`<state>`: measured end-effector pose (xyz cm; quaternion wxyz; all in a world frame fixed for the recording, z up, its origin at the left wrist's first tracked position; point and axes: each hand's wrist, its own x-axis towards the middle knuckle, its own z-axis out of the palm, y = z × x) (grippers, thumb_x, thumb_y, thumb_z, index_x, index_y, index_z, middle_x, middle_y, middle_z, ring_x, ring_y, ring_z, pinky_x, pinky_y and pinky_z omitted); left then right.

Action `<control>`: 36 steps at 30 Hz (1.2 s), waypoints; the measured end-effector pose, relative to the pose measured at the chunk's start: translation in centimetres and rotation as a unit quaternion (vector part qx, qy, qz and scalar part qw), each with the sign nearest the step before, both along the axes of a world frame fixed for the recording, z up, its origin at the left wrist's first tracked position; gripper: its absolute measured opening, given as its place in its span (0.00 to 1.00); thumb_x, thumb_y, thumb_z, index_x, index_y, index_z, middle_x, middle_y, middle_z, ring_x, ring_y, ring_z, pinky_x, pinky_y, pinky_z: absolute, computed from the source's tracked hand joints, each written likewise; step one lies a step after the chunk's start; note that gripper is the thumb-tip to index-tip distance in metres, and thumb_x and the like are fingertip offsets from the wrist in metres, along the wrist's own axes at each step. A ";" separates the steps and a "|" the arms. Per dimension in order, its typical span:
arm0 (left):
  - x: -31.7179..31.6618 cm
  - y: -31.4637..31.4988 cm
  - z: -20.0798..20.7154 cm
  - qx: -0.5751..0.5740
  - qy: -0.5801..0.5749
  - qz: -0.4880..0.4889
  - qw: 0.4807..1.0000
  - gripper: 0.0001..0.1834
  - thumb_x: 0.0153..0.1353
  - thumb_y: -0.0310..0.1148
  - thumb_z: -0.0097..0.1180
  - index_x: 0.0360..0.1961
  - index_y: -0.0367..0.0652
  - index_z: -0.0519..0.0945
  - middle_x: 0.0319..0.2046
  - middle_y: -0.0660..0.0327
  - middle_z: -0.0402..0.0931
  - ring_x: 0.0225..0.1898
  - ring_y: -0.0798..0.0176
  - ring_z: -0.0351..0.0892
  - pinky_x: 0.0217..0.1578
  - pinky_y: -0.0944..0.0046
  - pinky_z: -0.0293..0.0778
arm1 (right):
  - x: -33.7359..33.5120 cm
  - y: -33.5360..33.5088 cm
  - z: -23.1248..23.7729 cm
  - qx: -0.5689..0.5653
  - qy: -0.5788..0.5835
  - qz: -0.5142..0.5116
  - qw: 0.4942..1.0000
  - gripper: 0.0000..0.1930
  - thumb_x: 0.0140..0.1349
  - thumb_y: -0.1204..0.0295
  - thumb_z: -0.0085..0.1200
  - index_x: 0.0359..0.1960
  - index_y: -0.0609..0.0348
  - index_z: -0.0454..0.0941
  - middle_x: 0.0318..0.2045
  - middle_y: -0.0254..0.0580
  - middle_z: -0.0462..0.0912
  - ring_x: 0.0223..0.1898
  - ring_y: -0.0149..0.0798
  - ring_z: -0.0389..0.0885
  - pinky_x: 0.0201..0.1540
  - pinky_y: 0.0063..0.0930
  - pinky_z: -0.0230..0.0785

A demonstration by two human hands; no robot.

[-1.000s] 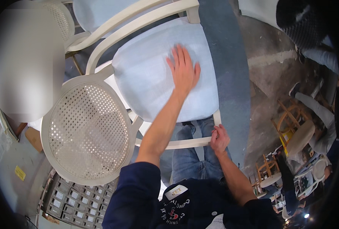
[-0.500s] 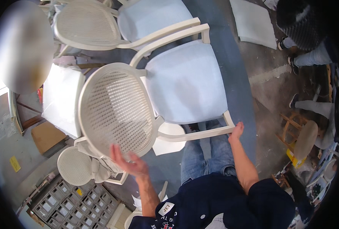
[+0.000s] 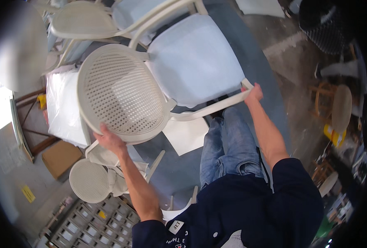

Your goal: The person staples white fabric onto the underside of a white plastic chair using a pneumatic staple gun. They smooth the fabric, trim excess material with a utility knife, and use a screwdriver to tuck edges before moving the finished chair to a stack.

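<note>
A cream armchair [image 3: 167, 115] stands in front of me, with a pale blue padded seat [image 3: 196, 62] and an oval cane-mesh back [image 3: 121, 89]. My left hand [image 3: 111, 142] grips the lower rim of that back, some of its fingers hidden behind the frame. At the front corner of the near armrest, my right hand [image 3: 253, 94] is closed around the wood. The chair's legs are mostly out of sight beneath the seat.
More cream chairs [image 3: 82, 20] crowd the far left. A plastic-wrapped white block [image 3: 65, 107] and a cardboard box [image 3: 61, 158] lie at left. Below them are another cane-backed chair [image 3: 89, 181] and a drawer cabinet [image 3: 84, 225]. Wooden stools [image 3: 340, 107] stand at right.
My left hand has gone from open fingers near the back's edge to a hold on its rim. My right hand still holds the armrest. The chair appears higher in view.
</note>
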<state>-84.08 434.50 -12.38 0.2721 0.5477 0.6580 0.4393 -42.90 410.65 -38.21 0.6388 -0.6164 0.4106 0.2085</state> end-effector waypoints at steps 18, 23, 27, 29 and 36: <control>-0.3 1.4 -1.8 0.004 0.011 0.007 1.000 0.23 0.70 0.37 0.48 0.56 0.26 0.72 0.45 0.47 0.80 0.43 0.55 0.82 0.44 0.58 0.79 | 1.6 -3.6 -1.0 0.186 0.025 0.196 0.962 0.35 0.70 0.43 0.43 0.69 0.51 0.57 0.60 0.53 0.68 0.45 0.55 0.83 0.38 0.49 0.83; 0.0 1.0 -1.7 0.015 0.028 0.019 0.999 0.24 0.68 0.36 0.49 0.57 0.26 0.71 0.49 0.46 0.79 0.46 0.53 0.81 0.47 0.57 0.78 | -2.0 -14.2 -2.0 0.093 0.048 0.265 0.959 0.43 0.69 0.35 0.38 0.77 0.45 0.45 0.71 0.49 0.58 0.55 0.57 0.78 0.47 0.52 0.79; -0.5 1.2 -2.3 0.065 0.013 0.000 0.998 0.23 0.69 0.36 0.50 0.56 0.26 0.72 0.49 0.47 0.79 0.45 0.53 0.82 0.46 0.57 0.79 | -8.4 -28.2 -1.4 -0.040 0.113 0.396 0.910 0.36 0.71 0.41 0.40 0.72 0.51 0.59 0.61 0.47 0.71 0.46 0.49 0.83 0.43 0.49 0.80; -1.3 1.1 -2.7 0.064 -0.028 -0.021 0.997 0.22 0.69 0.36 0.50 0.56 0.26 0.72 0.49 0.46 0.79 0.46 0.53 0.82 0.47 0.57 0.79 | -11.5 -36.9 -1.2 -0.112 0.073 0.530 0.838 0.27 0.73 0.46 0.41 0.52 0.60 0.76 0.28 0.44 0.82 0.25 0.39 0.83 0.29 0.40 0.77; -0.6 0.0 -3.5 0.061 -0.092 -0.027 0.994 0.23 0.69 0.34 0.50 0.57 0.25 0.69 0.51 0.46 0.77 0.50 0.53 0.80 0.50 0.56 0.75 | -18.1 -49.1 8.6 -0.206 0.182 0.506 0.818 0.22 0.72 0.53 0.45 0.58 0.54 0.74 0.45 0.44 0.82 0.36 0.42 0.85 0.33 0.40 0.79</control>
